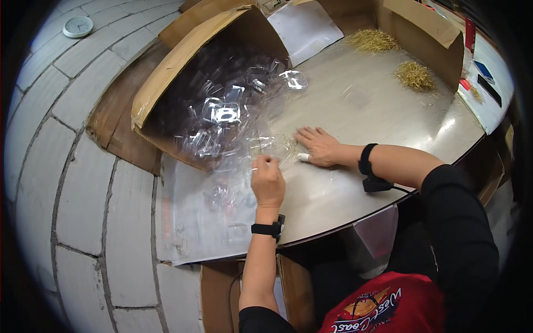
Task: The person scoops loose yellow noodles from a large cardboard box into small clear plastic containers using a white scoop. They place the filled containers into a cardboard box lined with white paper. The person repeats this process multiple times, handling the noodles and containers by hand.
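My left hand (267,182) is closed, with its fingertips pinched at the near edge of a small clear plastic box (260,145). The box's outline is faint, and my fingers hide part of it. Palm down on the metal tabletop, my right hand (321,147) has its fingers stretched and spread. Its thumb carries a white covering. Between the two hands lie thin strands of golden straw-like filler (290,145), just left of my right fingers. Nothing shows in my right hand.
A big cardboard box (189,58) on its side spills several clear plastic boxes (222,111) toward me. Two heaps of golden filler (415,76) sit by a cardboard wall (427,36) at the far right. A phone (489,90) lies beyond; a round clock (78,26) hangs on the brick wall.
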Available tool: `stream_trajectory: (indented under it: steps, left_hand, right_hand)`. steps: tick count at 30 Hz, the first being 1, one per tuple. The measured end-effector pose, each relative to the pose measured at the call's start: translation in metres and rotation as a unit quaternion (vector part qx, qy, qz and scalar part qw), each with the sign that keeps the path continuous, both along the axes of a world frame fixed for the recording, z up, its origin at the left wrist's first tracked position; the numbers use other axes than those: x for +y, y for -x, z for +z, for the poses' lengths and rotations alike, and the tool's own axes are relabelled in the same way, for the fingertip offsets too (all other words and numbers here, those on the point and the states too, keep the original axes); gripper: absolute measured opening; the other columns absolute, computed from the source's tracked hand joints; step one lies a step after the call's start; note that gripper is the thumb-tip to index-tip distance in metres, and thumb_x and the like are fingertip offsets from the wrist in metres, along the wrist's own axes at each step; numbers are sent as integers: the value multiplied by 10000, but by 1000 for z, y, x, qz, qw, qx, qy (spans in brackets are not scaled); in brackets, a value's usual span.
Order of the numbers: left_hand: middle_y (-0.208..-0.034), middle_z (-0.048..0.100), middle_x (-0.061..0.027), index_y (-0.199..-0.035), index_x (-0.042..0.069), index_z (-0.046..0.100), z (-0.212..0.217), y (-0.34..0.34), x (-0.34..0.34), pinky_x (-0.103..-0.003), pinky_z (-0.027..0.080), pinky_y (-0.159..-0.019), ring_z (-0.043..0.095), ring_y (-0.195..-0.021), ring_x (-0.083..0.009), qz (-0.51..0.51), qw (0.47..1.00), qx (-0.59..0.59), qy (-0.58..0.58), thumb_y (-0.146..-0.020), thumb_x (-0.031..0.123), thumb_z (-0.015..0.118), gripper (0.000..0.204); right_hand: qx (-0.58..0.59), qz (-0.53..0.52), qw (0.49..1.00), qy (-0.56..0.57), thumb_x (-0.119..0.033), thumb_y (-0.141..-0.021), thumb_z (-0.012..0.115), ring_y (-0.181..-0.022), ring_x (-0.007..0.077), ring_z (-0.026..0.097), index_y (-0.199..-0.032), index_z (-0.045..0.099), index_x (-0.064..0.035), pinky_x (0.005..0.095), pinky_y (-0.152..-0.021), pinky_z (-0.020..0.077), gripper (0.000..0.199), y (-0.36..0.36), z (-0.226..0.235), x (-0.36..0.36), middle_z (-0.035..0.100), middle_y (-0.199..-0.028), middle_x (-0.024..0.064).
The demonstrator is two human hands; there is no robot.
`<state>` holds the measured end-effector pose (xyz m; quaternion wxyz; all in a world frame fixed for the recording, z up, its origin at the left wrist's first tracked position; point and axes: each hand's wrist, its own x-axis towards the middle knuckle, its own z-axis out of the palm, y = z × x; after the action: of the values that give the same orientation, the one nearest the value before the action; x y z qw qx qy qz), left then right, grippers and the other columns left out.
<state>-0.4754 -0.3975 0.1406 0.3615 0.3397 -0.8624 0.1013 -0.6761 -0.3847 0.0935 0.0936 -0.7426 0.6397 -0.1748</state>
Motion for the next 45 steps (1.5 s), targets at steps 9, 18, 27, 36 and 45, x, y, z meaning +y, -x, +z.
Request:
stream_trajectory:
  steps: [9, 18, 27, 36, 45]
  left_hand:
    - [-1212, 542, -157, -1075, 76, 636, -7, -28, 31, -366, 463, -876, 546, -1053, -326, -25, 965, -24, -260, -817, 117, 624, 262]
    - [-1077, 610, -164, -1139, -18, 534, 36, 3, 154, -316, 566, -535, 654, -908, -259, -126, 702, 415, -564, -962, 314, 452, 384]
    - [-1155, 580, -217, -1209, -13, 460, -151, -46, 307, -355, 561, -603, 652, -929, -353, -20, 418, 284, -863, -975, 454, 291, 549]
    - [-1130, 593, -176, -1236, 4, 448, -210, 29, 303, -373, 583, -650, 660, -882, -365, -127, 287, 385, -868, -976, 355, 284, 467]
    - [-1122, 591, -199, -1207, -16, 443, -224, 26, 315, -468, 570, -724, 642, -943, -325, -100, 242, 409, -874, -985, 381, 317, 471]
  right_hand:
    - [7, 72, 997, 9, -172, -865, 445, -1386, 321, 186, -1401, 277, -12, 453, -1116, 181, 585, 20, -6, 66, 238, -1477, 174]
    - [-133, -84, 987, 12, -124, -848, 441, -1355, 340, 256, -1353, 353, 31, 381, -1118, 212, 536, 60, -1, 157, 316, -1433, 214]
    - [-135, -73, 986, 58, -196, -894, 434, -1306, 308, 357, -1315, 440, -18, 375, -1084, 281, 457, 67, 13, 154, 387, -1407, 170]
    - [5, -56, 986, 155, -38, -740, 495, -1276, 338, 390, -1223, 475, 82, 396, -1038, 341, 499, -24, -8, 209, 467, -1306, 218]
    - [-16, -13, 989, 149, -29, -749, 538, -1236, 309, 441, -1165, 518, 33, 382, -1005, 387, 421, -3, 11, 283, 502, -1276, 180]
